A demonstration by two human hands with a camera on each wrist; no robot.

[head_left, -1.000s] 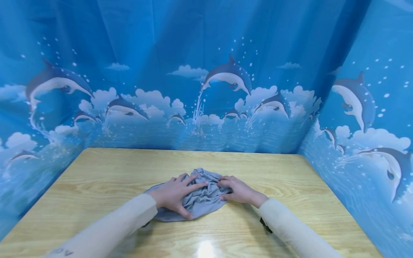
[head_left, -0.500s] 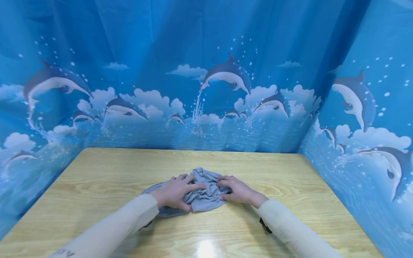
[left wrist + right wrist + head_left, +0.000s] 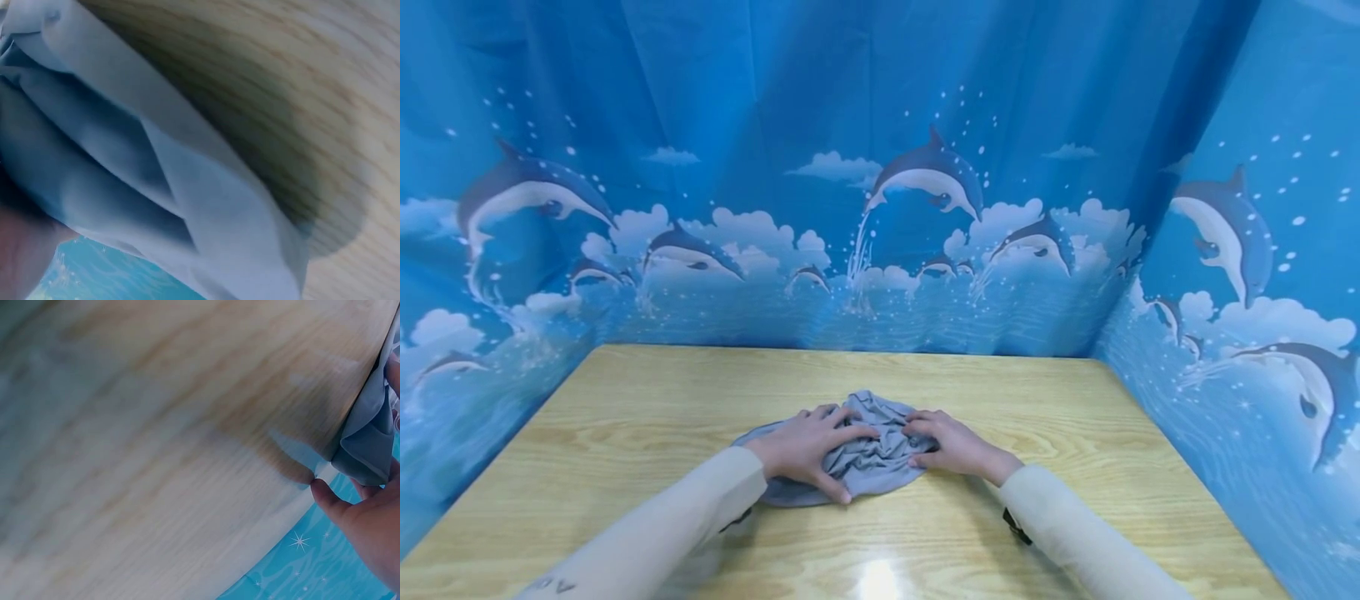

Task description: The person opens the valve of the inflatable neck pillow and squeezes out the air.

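A crumpled grey cloth (image 3: 880, 458) with a rounded outline lies mid-table, its centre bunched into wrinkles. My left hand (image 3: 805, 446) rests on the cloth's left part, fingers spread and thumb stretched toward the near edge. At the right end, my right hand (image 3: 958, 446) grips the bunched cloth, fingers bent over it and thumb near its lower edge. In the left wrist view the cloth (image 3: 206, 181) fills the left side in loose folds, with a blurred bit of the hand (image 3: 25, 256) below. The right wrist view shows the cloth (image 3: 369, 440) beside the fingers (image 3: 331, 500).
The wood-grain table (image 3: 662, 383) extends around the cloth on all sides. Blue curtains (image 3: 760, 167) printed with dolphins stand behind the table and along its left and right edges. A dark band (image 3: 1017, 527) shows under the right sleeve.
My left thumb drew inward, pulling the cloth's near edge away from me, then stretched back toward me. The near edge lies slightly farther away than a second ago. My right hand hardly moved.
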